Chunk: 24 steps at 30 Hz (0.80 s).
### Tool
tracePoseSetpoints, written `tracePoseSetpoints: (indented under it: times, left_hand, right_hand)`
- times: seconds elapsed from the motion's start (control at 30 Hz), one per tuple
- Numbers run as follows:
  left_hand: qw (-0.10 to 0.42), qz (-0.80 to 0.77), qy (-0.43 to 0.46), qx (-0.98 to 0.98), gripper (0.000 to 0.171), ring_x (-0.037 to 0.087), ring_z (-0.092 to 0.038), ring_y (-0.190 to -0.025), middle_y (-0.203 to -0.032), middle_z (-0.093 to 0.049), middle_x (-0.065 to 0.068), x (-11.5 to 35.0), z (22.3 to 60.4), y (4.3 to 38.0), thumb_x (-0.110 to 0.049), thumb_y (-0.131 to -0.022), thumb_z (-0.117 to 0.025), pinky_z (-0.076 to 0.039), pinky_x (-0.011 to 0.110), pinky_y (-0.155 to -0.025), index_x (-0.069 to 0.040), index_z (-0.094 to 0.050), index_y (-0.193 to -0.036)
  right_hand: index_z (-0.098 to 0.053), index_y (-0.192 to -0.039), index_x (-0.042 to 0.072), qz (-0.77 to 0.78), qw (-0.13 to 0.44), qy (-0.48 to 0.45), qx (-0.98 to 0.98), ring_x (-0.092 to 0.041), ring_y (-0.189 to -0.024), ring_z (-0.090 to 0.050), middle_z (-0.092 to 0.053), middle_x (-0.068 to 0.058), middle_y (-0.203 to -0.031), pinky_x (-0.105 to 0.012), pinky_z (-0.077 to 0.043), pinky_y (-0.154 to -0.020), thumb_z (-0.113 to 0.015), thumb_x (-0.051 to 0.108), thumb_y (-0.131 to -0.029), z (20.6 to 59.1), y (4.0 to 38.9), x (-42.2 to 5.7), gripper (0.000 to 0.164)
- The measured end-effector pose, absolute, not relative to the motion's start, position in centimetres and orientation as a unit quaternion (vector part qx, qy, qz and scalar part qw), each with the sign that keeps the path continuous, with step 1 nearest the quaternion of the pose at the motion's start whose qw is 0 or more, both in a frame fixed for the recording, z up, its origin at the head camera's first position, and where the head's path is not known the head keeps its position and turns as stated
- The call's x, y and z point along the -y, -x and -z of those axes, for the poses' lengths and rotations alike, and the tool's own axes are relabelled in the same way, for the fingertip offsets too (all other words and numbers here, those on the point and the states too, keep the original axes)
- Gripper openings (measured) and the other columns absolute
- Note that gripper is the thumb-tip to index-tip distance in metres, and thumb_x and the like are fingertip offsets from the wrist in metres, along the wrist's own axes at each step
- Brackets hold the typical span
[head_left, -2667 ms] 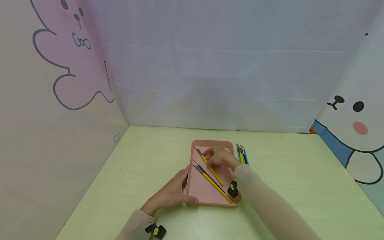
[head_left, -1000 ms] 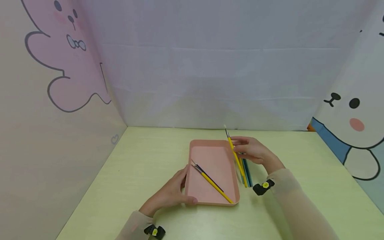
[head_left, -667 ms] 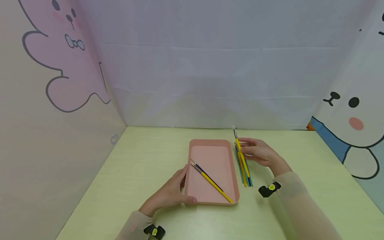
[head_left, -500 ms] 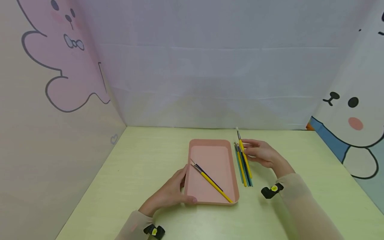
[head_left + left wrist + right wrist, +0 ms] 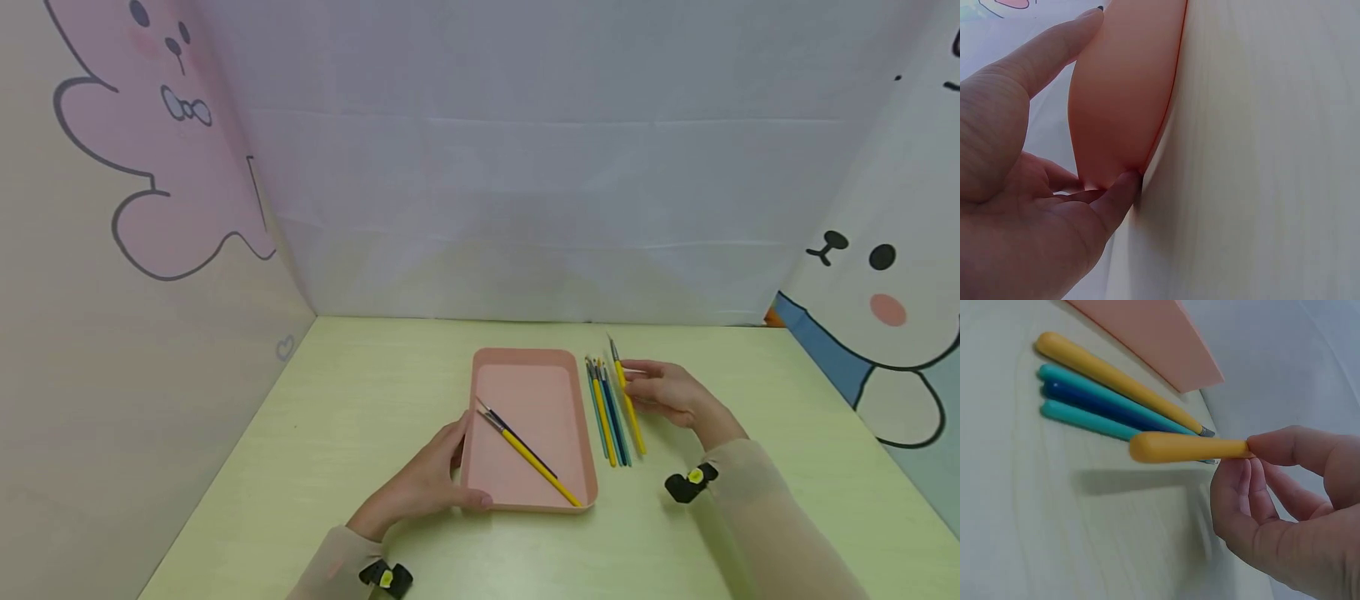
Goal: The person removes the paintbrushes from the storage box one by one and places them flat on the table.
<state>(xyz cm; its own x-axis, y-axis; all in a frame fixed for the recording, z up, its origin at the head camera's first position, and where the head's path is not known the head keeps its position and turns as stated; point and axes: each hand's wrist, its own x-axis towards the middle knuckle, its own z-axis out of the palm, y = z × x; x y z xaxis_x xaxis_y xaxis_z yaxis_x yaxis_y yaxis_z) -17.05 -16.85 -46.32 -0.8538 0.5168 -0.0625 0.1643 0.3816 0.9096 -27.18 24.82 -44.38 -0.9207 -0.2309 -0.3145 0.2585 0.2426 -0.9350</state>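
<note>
Bracing the near left corner of the pink tray [image 5: 528, 500] with the left hand [image 5: 423, 487]: thumb curling along the front rim, fingers lying up the left wall, presumably keeping the tray from sliding on the pale green table [image 5: 315, 467].

Lying diagonally inside the tray, two thin brushes [image 5: 525, 454], one yellow-handled and one dark, bristles pointing toward the far left (crossing or merely touching, hard to tell).

Resting just beyond the tray's right wall, a row of brushes [image 5: 607, 412] side by side, yellow, teal and dark blue handles aligned with the tray's long edge, apparently being kept together as a sorted group.

Pinching a yellow-handled brush [image 5: 1185, 448] between thumb and fingertips with the right hand [image 5: 671, 396], remaining fingers loosely curled beneath; handle end hovering slightly above the table at the row's right side, casting a shadow, so seemingly not yet set down.

Standing behind everything, white cloth walls [image 5: 525, 167] printed with cartoon animals.
</note>
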Motion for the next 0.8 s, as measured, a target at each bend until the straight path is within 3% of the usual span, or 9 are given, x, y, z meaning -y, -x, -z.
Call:
tracePoseSetpoints:
  times: [0.37, 0.53, 0.8]
  left_hand:
    - [0.169, -0.511, -0.201, -0.819, 0.131, 0.022, -0.057, -0.126, -0.159, -0.037, 0.016, 16.8, 46.4, 16.9, -0.032, -0.078, -0.097, -0.049, 0.040, -0.111, -0.018, -0.007, -0.173]
    - [0.166, -0.505, -0.205, -0.822, 0.131, 0.022, -0.056, -0.127, -0.160, -0.037, 0.016, 16.8, 46.3, 16.9, -0.033, -0.078, -0.097, -0.048, 0.042, -0.113, -0.018, -0.007, -0.173]
    - [0.167, -0.509, -0.207, -0.818, 0.131, 0.022, -0.057, -0.127, -0.158, -0.038, 0.017, 16.7, 46.2, 16.9, -0.031, -0.079, -0.097, -0.048, 0.042, -0.113, -0.018, -0.006, -0.173]
  right_hand:
    - [-0.033, -0.163, -0.005, 0.583, 0.199, -0.039, -0.787, -0.018, -0.116, -0.064, -0.035, -0.033, -0.164, -0.037, -0.059, -0.098, -0.060, 0.005, -0.106, 44.8, 27.0, -24.9, 0.063]
    - [-0.038, -0.160, -0.006, 0.557, 0.193, -0.054, -0.806, -0.021, -0.114, -0.065, -0.044, -0.032, -0.159, -0.034, -0.061, -0.094, -0.063, 0.002, -0.103, 44.7, 27.2, -24.3, 0.062]
    - [-0.050, -0.150, -0.010, 0.485, 0.172, -0.059, -0.855, -0.020, -0.089, -0.064, -0.060, -0.030, -0.134, -0.027, -0.060, -0.074, -0.067, -0.002, -0.095, 44.1, 27.3, -23.1, 0.058]
